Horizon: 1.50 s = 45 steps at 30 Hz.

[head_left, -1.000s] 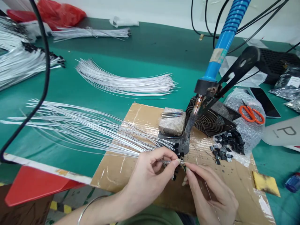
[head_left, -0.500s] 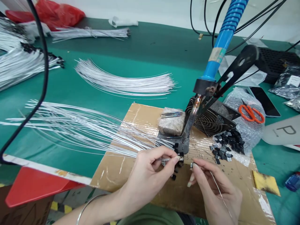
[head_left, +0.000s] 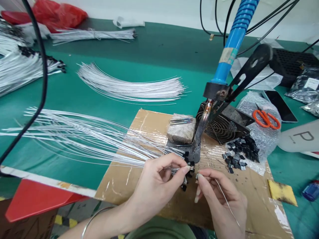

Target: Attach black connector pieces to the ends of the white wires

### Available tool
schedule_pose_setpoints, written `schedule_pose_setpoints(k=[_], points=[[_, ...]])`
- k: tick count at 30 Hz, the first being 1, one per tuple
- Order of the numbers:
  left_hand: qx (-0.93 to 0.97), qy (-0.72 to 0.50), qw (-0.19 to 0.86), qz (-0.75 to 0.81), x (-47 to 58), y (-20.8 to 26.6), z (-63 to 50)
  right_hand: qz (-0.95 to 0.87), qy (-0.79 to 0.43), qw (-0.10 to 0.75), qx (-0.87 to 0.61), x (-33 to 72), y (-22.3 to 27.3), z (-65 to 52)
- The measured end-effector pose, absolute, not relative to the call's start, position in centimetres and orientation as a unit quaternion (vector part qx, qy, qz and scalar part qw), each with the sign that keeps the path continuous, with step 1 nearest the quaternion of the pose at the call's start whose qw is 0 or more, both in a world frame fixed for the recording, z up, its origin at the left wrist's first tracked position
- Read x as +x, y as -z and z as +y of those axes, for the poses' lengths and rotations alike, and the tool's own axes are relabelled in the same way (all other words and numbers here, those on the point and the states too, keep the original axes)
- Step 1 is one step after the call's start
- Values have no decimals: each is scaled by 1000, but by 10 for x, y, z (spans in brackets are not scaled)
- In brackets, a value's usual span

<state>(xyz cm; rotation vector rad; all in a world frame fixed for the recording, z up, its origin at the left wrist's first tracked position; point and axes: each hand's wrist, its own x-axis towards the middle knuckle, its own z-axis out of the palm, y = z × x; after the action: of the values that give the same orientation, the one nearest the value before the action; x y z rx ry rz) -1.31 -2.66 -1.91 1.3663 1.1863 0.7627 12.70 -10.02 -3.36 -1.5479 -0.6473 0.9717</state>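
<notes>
The white wire (head_left: 159, 166) lies with its long axis left to right over the cardboard sheet (head_left: 139, 132), its tip pointing right, pinched in the left hand (head_left: 159, 186). The right hand (head_left: 219, 199), touching a second ago, now sits just apart, fingertips closed on a small black connector (head_left: 196, 176) with thin solder wire (head_left: 226, 202) trailing; the soldering iron (head_left: 201, 129) stands just beyond.

A green-topped workbench (head_left: 154, 56) runs back to a plain white wall (head_left: 159, 11); soft, even light.
</notes>
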Motion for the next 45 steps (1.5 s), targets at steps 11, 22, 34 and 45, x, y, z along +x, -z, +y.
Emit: schedule_pose_setpoints(k=[11,22,34,45], points=[[568,-305,575,504,-14,16,-27,-204,-432,602,-640,118,26,-95],[567,-287,591,496,-13,11,-24,-186,-436,610,-635,117,24,-90],[535,-284,648,462,-10,4,-17,-197,-453,593,-636,118,24,-90],[532,-286,650,460,-9,2,-17,-205,-466,581,-635,119,25,-91]])
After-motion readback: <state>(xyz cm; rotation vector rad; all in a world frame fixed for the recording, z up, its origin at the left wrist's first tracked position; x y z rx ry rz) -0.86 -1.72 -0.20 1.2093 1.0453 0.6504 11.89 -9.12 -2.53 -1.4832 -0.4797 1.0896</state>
